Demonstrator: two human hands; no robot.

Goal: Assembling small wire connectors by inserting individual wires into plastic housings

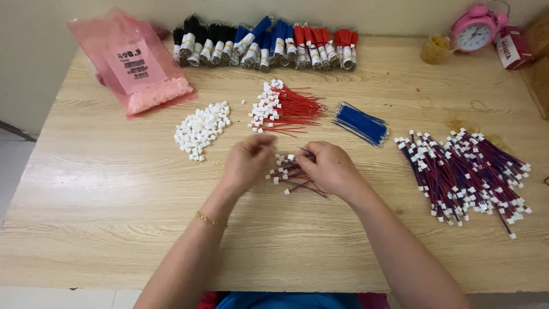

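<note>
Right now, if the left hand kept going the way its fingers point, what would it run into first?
Likely the red wires with white connectors, lying up and right of the left hand; depth is hard to judge.

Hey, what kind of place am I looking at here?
Probably a home workbench for small wire assembly: a pale wooden table holds a heap of small white plastic connectors, banded bundles of black, blue and red wires, and a pink alarm clock.
</note>
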